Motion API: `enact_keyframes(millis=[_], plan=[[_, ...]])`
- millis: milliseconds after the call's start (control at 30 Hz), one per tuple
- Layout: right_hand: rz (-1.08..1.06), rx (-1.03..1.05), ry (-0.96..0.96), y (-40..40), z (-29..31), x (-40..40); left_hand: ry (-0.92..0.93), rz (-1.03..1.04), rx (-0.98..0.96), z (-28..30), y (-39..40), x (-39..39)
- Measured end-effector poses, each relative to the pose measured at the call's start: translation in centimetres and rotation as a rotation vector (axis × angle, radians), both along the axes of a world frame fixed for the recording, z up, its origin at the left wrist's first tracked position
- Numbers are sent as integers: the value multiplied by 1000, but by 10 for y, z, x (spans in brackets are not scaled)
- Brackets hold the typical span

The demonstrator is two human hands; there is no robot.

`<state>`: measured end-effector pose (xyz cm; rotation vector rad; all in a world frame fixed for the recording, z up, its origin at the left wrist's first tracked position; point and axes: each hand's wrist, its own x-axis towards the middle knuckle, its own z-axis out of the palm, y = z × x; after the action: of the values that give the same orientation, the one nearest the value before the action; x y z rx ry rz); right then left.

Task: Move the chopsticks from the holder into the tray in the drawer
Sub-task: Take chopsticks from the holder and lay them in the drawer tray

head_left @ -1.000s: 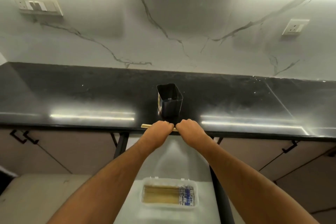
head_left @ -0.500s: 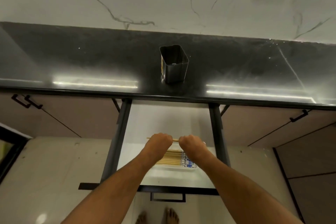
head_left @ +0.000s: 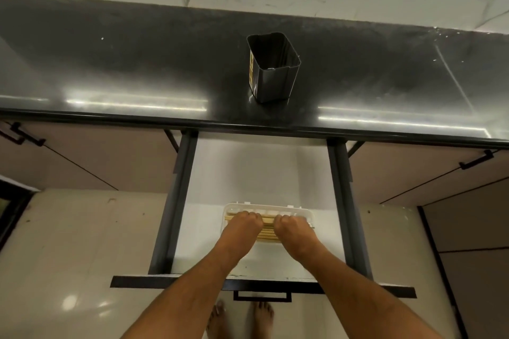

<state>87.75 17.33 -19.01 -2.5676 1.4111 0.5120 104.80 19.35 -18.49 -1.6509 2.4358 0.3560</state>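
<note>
I am holding a thin pair of chopsticks (head_left: 267, 219) level across the white tray (head_left: 306, 213), my left hand (head_left: 243, 224) curling round it towards one end and my right hand (head_left: 292, 226) curling round it towards the other, knuckles up. The pair is lying just over the row of chopsticks already in the tray; whether it is touching them I cannot tell, as my fists are covering most of it.

These sticks are feeling light, stiff and smooth, I would judge, so they are apt to roll or slide apart if pinched at one spot only. Taking them near both ends, as I am doing, is keeping them parallel and lined up with the tray's long side.

Against the view from half a second ago, my hands are sitting lower and inside the tray's rim, where before they were hovering above it, towards the counter. The holder (head_left: 272, 66), standing on the black counter (head_left: 115, 69) beyond the tray, is looking empty. The tray is resting in the open drawer (head_left: 259, 173), near its front.
</note>
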Motion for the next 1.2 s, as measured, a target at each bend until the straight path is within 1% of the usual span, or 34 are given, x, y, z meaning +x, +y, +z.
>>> enact_keyframes(millis=[133, 267, 667, 1067, 1200], plan=[[-24, 18, 25, -2, -9, 2, 6, 14, 38, -8, -6, 0], [-3, 37, 51, -4, -15, 3, -16, 19, 70, -16, -6, -1], [22, -11, 59, -10, -17, -13, 31, 86, 40, -23, -6, 4], [-55, -3, -80, -9, -26, -18, 118, 192, 56, -29, -4, 4], [-109, -33, -209, -9, -22, -24, 195, 246, 6, -29, -2, 5]])
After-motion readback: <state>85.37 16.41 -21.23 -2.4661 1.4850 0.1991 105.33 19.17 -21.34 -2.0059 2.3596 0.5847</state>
